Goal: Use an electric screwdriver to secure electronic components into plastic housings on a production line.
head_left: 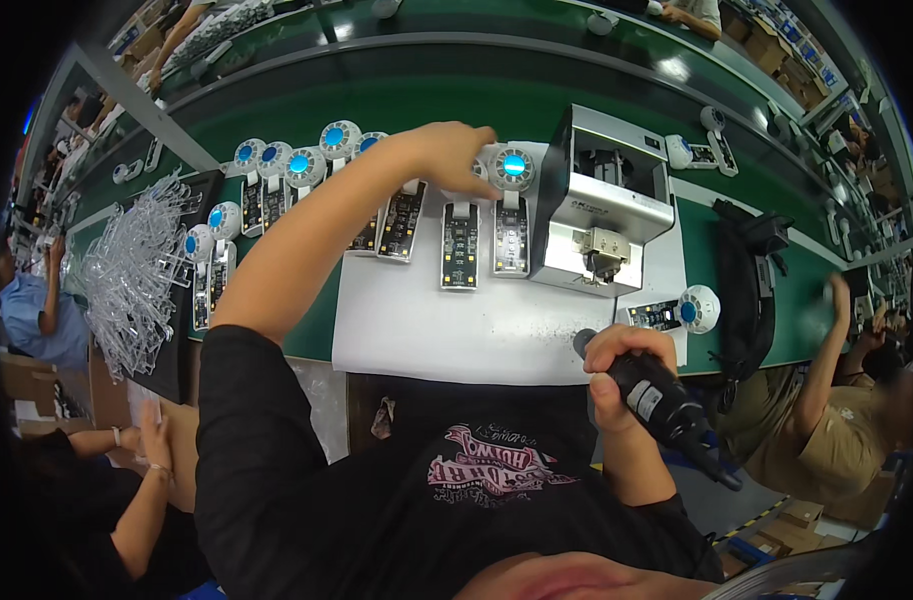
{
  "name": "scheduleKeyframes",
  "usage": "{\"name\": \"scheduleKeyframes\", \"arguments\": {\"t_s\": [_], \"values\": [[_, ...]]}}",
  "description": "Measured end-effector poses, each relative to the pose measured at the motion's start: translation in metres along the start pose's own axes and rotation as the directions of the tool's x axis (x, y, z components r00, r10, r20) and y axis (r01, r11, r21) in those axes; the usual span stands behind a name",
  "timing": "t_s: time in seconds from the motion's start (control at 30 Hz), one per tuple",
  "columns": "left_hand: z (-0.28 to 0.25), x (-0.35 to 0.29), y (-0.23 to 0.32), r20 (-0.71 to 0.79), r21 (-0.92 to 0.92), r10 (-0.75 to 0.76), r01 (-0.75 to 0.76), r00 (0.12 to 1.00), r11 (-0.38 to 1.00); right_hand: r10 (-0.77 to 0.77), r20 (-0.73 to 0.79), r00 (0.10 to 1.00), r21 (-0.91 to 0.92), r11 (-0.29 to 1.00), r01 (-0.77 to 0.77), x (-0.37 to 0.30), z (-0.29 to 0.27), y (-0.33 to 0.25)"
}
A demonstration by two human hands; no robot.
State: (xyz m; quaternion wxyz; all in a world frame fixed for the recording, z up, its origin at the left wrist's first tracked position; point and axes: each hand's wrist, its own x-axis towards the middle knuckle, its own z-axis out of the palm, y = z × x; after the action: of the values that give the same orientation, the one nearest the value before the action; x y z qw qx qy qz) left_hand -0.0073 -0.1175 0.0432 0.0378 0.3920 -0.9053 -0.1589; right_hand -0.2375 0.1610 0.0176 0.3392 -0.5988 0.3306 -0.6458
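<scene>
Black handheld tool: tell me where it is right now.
In the head view, the black handheld tool is right of centre in the lower half, gripped in the person's right hand, below the silver machine.

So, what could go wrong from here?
The left hand is right by closely set round white heads and might nudge one out of place. The black power tool in the right hand is near a circuit board and could knock it. Dark specks on the white sheet might get onto nearby boards.
</scene>
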Motion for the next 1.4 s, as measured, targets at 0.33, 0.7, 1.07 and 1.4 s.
{"name": "scheduleKeyframes", "arguments": {"t_s": [0.33,0.7,1.07,1.4], "values": [[0.012,-0.095,0.065,-0.165,0.003,0.001,-0.001,0.986,1.0,-0.072,0.008,0.997,-0.006,0.997,0.072,0.006,-0.01,0.014],[0.074,-0.118,0.064,-0.289,-0.295,0.168,-0.255,0.942,0.921,-0.209,-0.335,0.919,-0.238,0.962,0.132,0.097,0.024,-0.012],[0.075,-0.118,0.058,-0.305,-0.313,0.051,-0.15,0.951,0.938,-0.223,-0.379,0.898,-0.07,0.975,0.212,0.104,0.026,-0.016],[0.076,-0.117,0.062,-0.313,-0.225,0.071,-0.146,0.947,0.963,0.028,-0.387,0.922,0.175,0.984,0.044,0.089,-0.004,-0.046]]}}
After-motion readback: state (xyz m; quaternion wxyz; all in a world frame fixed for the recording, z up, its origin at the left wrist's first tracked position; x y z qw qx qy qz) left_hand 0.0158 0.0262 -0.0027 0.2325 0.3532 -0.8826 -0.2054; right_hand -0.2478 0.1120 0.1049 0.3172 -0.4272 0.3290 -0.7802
